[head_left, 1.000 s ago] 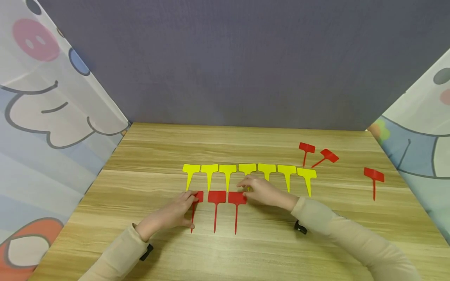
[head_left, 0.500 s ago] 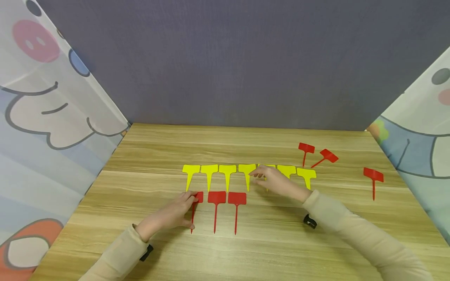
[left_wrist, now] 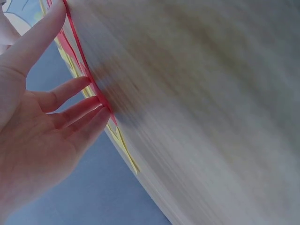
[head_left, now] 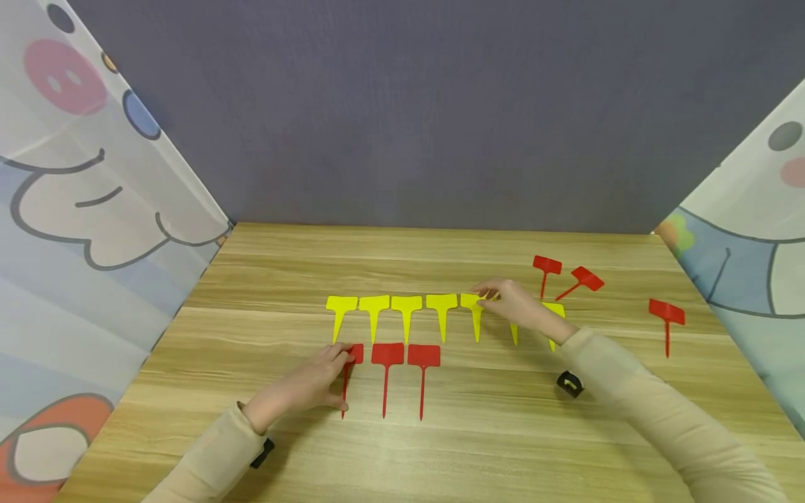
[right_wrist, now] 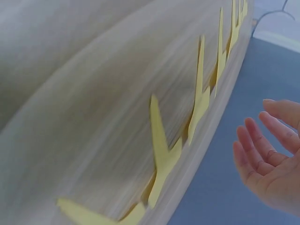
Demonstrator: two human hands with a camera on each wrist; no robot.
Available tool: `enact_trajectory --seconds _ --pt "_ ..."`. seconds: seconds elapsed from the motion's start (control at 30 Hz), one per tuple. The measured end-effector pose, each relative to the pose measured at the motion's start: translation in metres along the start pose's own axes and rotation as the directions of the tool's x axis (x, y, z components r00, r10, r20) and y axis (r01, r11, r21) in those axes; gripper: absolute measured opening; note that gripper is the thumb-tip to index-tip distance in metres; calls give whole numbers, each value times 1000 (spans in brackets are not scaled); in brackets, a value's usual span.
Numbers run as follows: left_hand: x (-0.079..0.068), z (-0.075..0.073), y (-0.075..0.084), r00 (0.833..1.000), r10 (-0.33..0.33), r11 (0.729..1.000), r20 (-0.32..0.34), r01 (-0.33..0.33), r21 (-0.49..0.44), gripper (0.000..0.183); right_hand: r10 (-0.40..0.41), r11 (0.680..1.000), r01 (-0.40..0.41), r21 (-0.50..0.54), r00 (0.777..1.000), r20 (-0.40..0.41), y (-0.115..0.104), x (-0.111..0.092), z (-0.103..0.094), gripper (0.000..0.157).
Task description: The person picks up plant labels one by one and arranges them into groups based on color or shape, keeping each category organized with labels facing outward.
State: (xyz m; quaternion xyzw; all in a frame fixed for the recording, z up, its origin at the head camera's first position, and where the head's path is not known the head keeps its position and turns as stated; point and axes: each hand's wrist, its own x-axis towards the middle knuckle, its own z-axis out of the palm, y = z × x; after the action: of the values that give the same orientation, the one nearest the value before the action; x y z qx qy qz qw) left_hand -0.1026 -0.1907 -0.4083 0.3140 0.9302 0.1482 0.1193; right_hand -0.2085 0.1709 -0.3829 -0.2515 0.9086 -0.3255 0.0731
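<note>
My left hand (head_left: 306,383) rests on a red T-shaped plant label (head_left: 358,353), fingertips on its head and thumb by the lower stem. In the left wrist view, fingertips touch the red label (left_wrist: 104,101) near its end, fingers gently bent. Just right of it lie two more red plant labels (head_left: 387,354), stems toward me. Behind them runs a row of several yellow plant labels (head_left: 407,303). My right hand (head_left: 517,307) hovers over the right part of that row, hiding some heads, and holds nothing. Its fingers are loosely curved above the yellow labels (right_wrist: 161,159) in the right wrist view.
Two red labels (head_left: 548,265) lie at the back right, one slanted. Another red label (head_left: 667,312) lies apart near the right edge of the wooden table (head_left: 264,258). A grey panel (head_left: 440,126) stands behind the table, with printed cartoon curtains (head_left: 119,209) at both sides.
My right hand has moved right and back along the yellow row, away from the third red label in front. The left hand has stayed still, and the labels lie as before.
</note>
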Motion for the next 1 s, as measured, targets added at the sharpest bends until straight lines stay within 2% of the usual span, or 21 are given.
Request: enact_trajectory --seconds 0.2,0.47,0.8,1.0 --pt "-1 0 1 1000 1 1000 3 -1 -2 67 53 999 -53 13 998 -15 17 0 -13 30" --pt "0 0 0 1000 -4 1000 4 4 -2 67 59 998 -61 -17 996 -70 37 0 -27 30" --pt "0 1 -1 1000 0 1000 -3 1 16 67 163 986 -165 -16 981 -104 63 2 -41 35" --pt "0 1 0 1000 0 1000 -1 0 13 67 169 985 -174 -23 976 -140 77 1 -46 35"
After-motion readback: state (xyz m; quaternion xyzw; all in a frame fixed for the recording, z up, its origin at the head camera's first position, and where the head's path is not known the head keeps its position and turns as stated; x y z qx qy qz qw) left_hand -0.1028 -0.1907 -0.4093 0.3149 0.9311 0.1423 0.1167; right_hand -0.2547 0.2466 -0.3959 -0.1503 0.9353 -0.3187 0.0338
